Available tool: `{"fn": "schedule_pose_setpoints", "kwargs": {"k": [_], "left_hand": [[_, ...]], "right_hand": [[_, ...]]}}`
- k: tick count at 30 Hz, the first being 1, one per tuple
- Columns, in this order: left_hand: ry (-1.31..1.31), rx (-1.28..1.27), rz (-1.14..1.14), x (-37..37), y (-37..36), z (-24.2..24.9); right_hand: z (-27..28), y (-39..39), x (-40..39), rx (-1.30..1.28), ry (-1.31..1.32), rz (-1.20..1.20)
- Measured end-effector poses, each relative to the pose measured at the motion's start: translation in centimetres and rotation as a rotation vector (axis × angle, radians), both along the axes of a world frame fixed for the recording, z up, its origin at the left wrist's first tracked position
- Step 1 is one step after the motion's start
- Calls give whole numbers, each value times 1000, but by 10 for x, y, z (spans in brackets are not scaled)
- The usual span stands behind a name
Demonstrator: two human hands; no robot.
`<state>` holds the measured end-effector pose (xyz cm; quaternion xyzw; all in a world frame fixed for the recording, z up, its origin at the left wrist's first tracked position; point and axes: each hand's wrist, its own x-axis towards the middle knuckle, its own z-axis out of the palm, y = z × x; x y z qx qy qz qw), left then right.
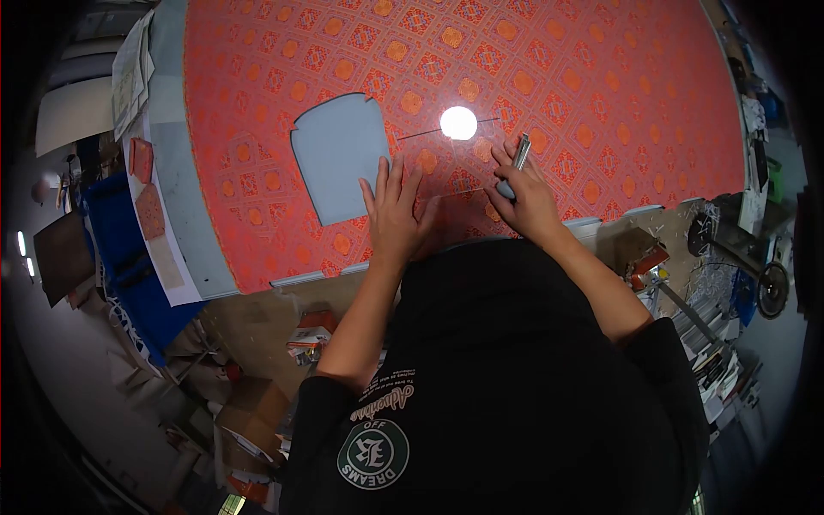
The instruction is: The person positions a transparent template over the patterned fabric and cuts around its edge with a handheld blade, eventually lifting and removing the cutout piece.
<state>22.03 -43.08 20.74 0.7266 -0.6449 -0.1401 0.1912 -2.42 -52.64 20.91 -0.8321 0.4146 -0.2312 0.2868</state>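
Observation:
Red-and-gold patterned fabric (566, 112) covers most of the work table. Flat on it, fingers spread, rests my left hand (395, 206), just right of a grey-blue panel-shaped area (342, 159). That area has notched upper corners and matches the table colour, so it may be a cut-out; I cannot be sure. My right hand (528, 202) is closed around a utility knife (518, 159), its metal end pointing up and away from me. Between and beyond my hands, a thin dark line crosses a bright round glare (458, 123). Whether a clear sheet lies there is hard to tell.
The bare table strip (202, 172) at left carries paper sheets (131, 77) and red fabric pieces (148, 206). Blue cloth (142, 257) hangs farther left. Cardboard boxes (249, 416) stand below left; a round black wheel (772, 279) and clutter lie at right.

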Motion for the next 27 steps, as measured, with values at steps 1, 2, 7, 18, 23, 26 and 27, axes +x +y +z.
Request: {"fn": "schedule_pose_setpoints", "kwargs": {"k": [1, 2, 7, 18, 23, 26, 27], "left_hand": [[-4, -2, 0, 0, 0, -1], [-3, -2, 1, 0, 1, -2], [-9, -3, 1, 0, 1, -2], [8, -11, 3, 0, 0, 1], [10, -10, 5, -1, 0, 0], [-3, -6, 11, 0, 0, 0], [5, 5, 8, 0, 0, 1]], "right_hand": [[1, 0, 0, -6, 12, 3], [2, 0, 0, -6, 13, 3], [1, 0, 0, -5, 2, -11], [-3, 1, 1, 1, -40, -11], [0, 1, 1, -8, -35, -7], [4, 2, 3, -18, -37, -16], [3, 2, 3, -8, -26, -23]]}}
